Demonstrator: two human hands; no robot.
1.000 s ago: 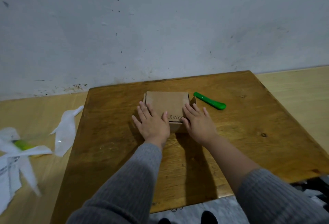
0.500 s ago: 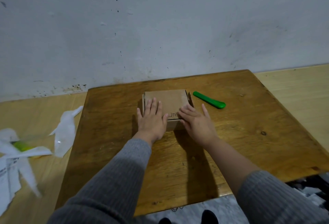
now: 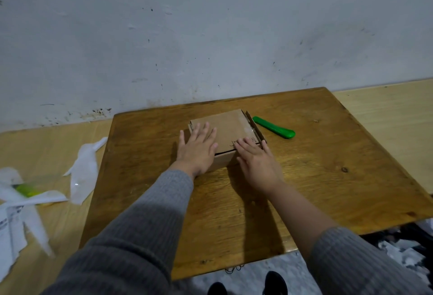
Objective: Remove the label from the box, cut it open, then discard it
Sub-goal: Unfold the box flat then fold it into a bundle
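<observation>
A small brown cardboard box [image 3: 228, 126] lies on the wooden table [image 3: 328, 177] near the wall. Its lid sits slightly raised, with a dark gap along the near edge and a side flap sticking up at the right. My left hand [image 3: 198, 149] rests flat on the lid's left part, fingers spread. My right hand [image 3: 256, 161] touches the near right corner of the lid with its fingertips, over some handwriting. A green box cutter [image 3: 274, 127] lies on the table just right of the box, apart from both hands.
Torn white plastic and paper scraps [image 3: 84, 168] lie on the floor left of the table, with printed sheets [image 3: 11, 219] and something yellow-green [image 3: 28, 190] among them. The grey wall [image 3: 210, 37] rises behind the table. More scraps [image 3: 405, 250] lie at the lower right.
My left hand slid forward onto the lid. The box shifted a little away from me, and its lid and right side flap have lifted. The right hand stays at the near right corner.
</observation>
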